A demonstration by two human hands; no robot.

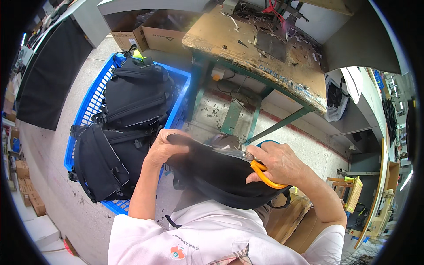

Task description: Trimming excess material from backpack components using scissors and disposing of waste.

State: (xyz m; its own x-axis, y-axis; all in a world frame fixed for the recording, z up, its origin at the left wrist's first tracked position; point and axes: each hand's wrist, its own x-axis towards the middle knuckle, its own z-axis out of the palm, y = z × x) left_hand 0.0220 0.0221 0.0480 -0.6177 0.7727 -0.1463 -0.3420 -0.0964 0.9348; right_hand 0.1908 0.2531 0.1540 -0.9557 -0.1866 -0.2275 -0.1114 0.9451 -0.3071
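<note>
A black backpack [216, 176] lies across my lap, its far edge raised between my two hands. My left hand [165, 148] is closed on the left end of that edge, where the fabric is smeared by motion. In my right hand [280, 163] is a pair of scissors [268, 179] with orange handles. Their metal blades point left along the bag's upper edge; whether they touch the fabric I cannot tell. My right fingers also rest close against the bag's right side. Part of the backpack's underside is hidden by my arms and its own folds.
A blue plastic basket [84, 106] at my left holds several black backpacks [139, 90]. Ahead stands a worn wooden workbench [207, 37] on green legs, littered with scraps. Cardboard boxes [170, 37] sit behind the basket. Another carton [293, 221] is by my right side.
</note>
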